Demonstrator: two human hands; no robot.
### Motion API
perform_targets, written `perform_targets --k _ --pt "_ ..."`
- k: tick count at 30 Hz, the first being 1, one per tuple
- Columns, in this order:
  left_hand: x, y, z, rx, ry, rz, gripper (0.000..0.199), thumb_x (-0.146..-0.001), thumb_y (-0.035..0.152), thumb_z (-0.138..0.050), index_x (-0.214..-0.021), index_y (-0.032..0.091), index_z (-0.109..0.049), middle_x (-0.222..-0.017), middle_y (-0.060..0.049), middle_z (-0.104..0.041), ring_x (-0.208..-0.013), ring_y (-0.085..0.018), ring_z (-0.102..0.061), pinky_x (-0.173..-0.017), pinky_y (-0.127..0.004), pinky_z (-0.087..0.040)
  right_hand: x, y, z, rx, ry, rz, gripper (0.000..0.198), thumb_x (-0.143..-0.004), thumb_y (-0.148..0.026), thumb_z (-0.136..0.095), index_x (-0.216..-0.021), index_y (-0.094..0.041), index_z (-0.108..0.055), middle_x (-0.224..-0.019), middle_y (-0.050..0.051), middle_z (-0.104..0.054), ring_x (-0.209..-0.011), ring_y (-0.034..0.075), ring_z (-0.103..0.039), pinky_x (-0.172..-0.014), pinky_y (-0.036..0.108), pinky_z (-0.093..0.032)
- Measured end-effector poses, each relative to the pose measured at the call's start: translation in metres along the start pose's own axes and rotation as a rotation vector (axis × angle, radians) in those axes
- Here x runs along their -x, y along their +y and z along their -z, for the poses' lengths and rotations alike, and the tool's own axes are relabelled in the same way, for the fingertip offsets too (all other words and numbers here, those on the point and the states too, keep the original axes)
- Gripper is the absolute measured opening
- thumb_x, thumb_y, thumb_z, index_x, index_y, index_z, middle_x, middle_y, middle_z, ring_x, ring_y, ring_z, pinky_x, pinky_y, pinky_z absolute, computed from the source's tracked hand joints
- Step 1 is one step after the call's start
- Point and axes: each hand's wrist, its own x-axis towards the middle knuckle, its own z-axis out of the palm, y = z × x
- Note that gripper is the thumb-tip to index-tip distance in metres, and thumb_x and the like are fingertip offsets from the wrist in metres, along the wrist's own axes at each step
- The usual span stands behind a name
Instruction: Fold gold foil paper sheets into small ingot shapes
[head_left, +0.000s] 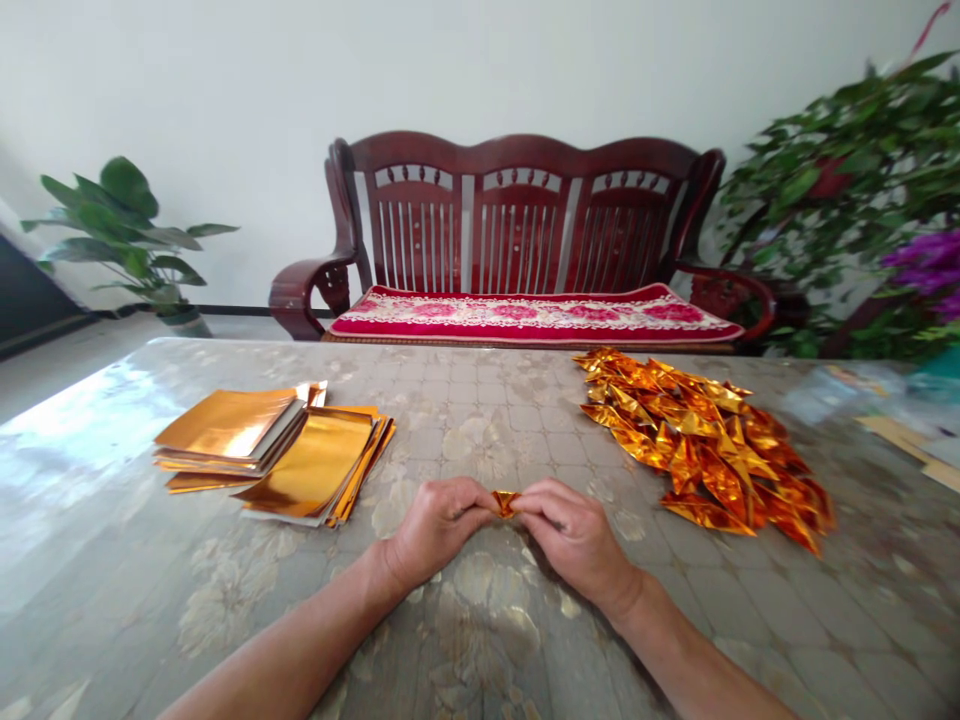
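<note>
A small folded piece of gold foil paper [505, 503] is held between my two hands above the middle of the table. My left hand [442, 522] pinches its left end, and my right hand [574, 530] pinches its right end. Only the middle of the piece shows; the fingers cover both ends. To the left lie two stacks of flat gold foil sheets [232, 420], overlapping at their edges. On the right is a heap of folded gold foil pieces [694, 435] with pointed ends.
The table [480, 620] has a patterned, shiny cover. Clear plastic bags [847, 390] and a tan strip of card [900, 440] lie at its right edge. Beyond stands a dark red wooden bench [517, 220] with a red cushion, between potted plants [142, 240].
</note>
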Motion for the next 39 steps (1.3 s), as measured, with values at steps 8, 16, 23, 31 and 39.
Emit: perform_targets --k 8,16,23,31,39 --pt "0.0006 -0.0007 -0.0007 0.021 0.001 -0.033 0.011 -0.09 0.018 -0.062 -0.085 0.02 -0.072 -0.079 0.001 -0.074 -0.073 -0.01 -0.068 -0.071 -0.018 -0.052 0.0004 0.0023 -0.0005 0.003 0.006 0.056 0.016 -0.091 -0.016 -0.06 -0.099 -0.023 -0.073 -0.09 0.004 -0.072 -0.08 0.015 -0.068 -0.072 0.024 -0.056" --pt "0.0024 -0.0012 -0.0019 0.042 -0.021 -0.04 0.011 -0.091 0.018 -0.06 -0.089 0.019 -0.071 -0.081 0.001 -0.074 -0.074 -0.01 -0.068 -0.072 -0.018 -0.052 -0.0006 -0.0019 -0.0007 0.023 -0.012 0.105 0.019 -0.094 -0.015 -0.056 -0.102 -0.023 -0.072 -0.092 0.005 -0.071 -0.082 0.014 -0.068 -0.074 0.023 -0.056" --pt "0.0018 0.0013 -0.0023 0.051 -0.015 0.084 0.01 -0.092 0.016 -0.055 -0.095 0.021 -0.063 -0.083 0.004 -0.072 -0.076 -0.01 -0.067 -0.071 -0.017 -0.051 -0.0013 -0.0026 -0.0013 0.053 0.002 0.122 0.022 -0.094 -0.012 -0.055 -0.107 -0.023 -0.07 -0.096 0.005 -0.072 -0.086 0.014 -0.069 -0.077 0.024 -0.056" --pt "-0.0001 0.0035 -0.0033 0.116 0.015 0.173 0.005 -0.092 0.017 -0.054 -0.095 0.022 -0.055 -0.085 0.003 -0.074 -0.081 -0.012 -0.071 -0.072 -0.02 -0.051 -0.0014 -0.0034 -0.0014 0.119 0.05 0.147 0.028 -0.092 -0.007 -0.055 -0.11 -0.021 -0.07 -0.106 0.006 -0.073 -0.095 0.015 -0.069 -0.085 0.025 -0.057" --pt "0.0031 0.0016 -0.0027 0.005 0.0 0.142 0.008 -0.092 0.016 -0.053 -0.094 0.022 -0.058 -0.082 0.004 -0.071 -0.076 -0.011 -0.068 -0.07 -0.019 -0.049 -0.0029 -0.0029 -0.0042 0.12 0.057 0.16 0.029 -0.091 -0.006 -0.055 -0.108 -0.022 -0.072 -0.104 0.005 -0.075 -0.092 0.014 -0.071 -0.083 0.026 -0.058"
